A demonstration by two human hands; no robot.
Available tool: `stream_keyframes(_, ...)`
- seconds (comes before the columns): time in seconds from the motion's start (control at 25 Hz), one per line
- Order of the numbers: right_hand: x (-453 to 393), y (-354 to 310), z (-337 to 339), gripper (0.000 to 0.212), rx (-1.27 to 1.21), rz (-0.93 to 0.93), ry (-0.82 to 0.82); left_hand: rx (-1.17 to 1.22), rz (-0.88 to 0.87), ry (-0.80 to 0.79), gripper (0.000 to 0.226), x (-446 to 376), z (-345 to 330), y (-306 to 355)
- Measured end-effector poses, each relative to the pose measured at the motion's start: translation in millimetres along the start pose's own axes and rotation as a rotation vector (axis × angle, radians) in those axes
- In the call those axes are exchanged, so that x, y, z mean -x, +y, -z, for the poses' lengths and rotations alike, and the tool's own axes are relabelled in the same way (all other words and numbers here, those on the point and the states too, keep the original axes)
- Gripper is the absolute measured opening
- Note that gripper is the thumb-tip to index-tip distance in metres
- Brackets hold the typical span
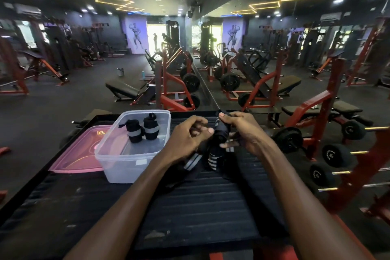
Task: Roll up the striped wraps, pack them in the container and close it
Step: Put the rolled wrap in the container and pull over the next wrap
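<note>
Both hands, left (186, 136) and right (240, 131), around a half-rolled striped wrap (220, 131); two rolled wraps (142, 130) upright in the open container (126, 167).

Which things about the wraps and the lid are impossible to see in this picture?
- Head view: the loose wraps lie partly under the left hand, so their count is unclear.
- The roll is partly covered by the right hand; its tightness is hidden.
- The lid is partly behind the container.
</note>
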State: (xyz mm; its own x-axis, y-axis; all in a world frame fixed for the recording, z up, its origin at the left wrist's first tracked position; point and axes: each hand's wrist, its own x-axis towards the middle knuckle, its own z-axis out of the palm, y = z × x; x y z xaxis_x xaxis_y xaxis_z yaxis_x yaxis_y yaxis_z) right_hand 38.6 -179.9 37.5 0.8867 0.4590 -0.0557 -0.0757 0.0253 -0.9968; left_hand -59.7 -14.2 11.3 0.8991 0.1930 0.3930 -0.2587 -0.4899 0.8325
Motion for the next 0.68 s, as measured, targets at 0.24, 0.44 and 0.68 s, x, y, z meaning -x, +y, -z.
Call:
stream_keyframes(0.24,-19,-10,-81,0.02,0.131,0.167,-0.113,-0.209,-0.035,-0.051,0.077,1,63,-6)
stream_keyframes(0.44,-28,-18,-135,0.042,0.305,0.234,-0.184,-0.084,0.035,0.08,0.085,4,109,-24)
stream_keyframes(0.68,-45,-21,-182,0.041,0.432,0.181,-0.298,0.043,0.074,0.17,0.075,7,149,-41)
